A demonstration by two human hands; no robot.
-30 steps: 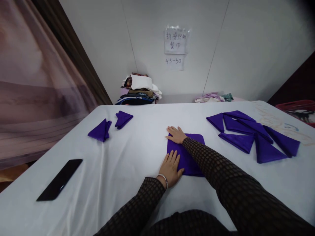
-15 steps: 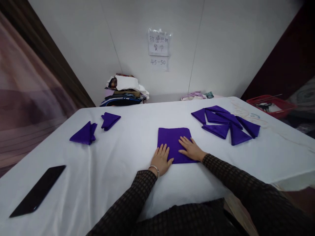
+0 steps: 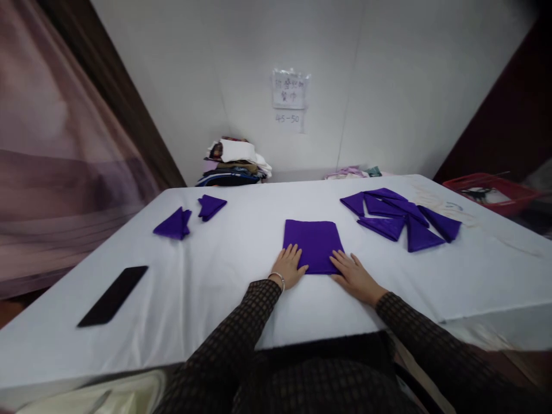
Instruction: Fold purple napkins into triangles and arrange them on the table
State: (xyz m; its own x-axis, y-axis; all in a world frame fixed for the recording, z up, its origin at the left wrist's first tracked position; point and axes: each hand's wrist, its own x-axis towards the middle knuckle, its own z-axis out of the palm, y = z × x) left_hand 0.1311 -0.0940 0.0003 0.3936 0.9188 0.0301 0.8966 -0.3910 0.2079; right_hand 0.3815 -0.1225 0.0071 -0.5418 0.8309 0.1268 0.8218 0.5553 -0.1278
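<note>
A purple cloth [image 3: 313, 244], folded into a flat square, lies on the white-covered table [image 3: 241, 247] in front of me. My left hand [image 3: 290, 267] rests with spread fingers on its near left corner; a bracelet circles that wrist. Over the near right corner lie the fingertips of my right hand [image 3: 356, 278], fingers apart, its palm on the white cover. Several purple cloths folded into triangles [image 3: 382, 227] are grouped at the right. Two more folded purple cloths, one nearer [image 3: 172, 224] and one farther [image 3: 211, 207], sit at the left.
A black flat object [image 3: 114, 296] lies at the left. Behind the table are a pile of folded clothes [image 3: 237, 164] and some pinkish fabric [image 3: 347, 172]. A red basket [image 3: 495, 192] stands beyond the right edge. Paper signs [image 3: 290, 92] hang on the wall.
My right hand has slid from the middle of the square cloth toward its near right corner. My left hand remains at the near left corner. The camera view has shifted.
</note>
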